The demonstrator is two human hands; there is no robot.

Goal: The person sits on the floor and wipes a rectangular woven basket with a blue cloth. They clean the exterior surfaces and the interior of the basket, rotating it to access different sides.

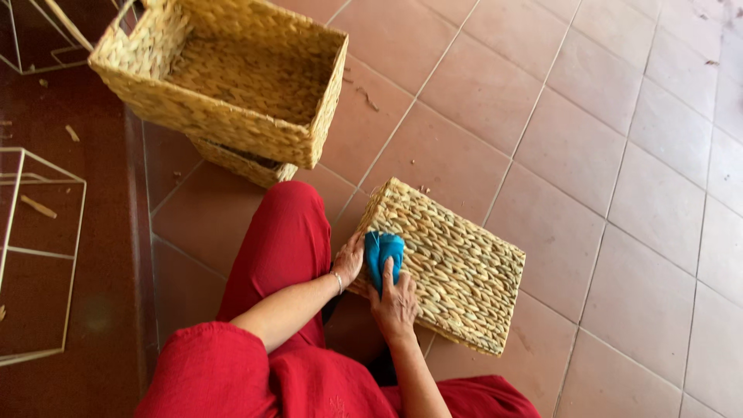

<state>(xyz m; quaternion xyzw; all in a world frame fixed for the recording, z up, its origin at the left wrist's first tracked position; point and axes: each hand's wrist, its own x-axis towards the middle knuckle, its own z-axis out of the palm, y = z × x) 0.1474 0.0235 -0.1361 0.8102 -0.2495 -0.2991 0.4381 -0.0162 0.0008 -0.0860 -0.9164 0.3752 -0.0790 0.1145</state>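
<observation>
A woven straw basket point(457, 267) lies upside down on the tiled floor, just in front of my red-clad knee point(286, 224). My right hand point(395, 306) grips a blue brush-like tool point(383, 255) pressed against the basket's near corner. My left hand point(350, 259) rests on the basket's left edge, fingers against the weave, steadying it. A thin bracelet circles my left wrist.
A larger open woven basket point(232, 77) stands at the upper left, stacked on another basket point(244, 164). White wire frames point(39, 255) sit on the dark red floor at the left. Bits of straw lie scattered on the terracotta tiles point(619, 155).
</observation>
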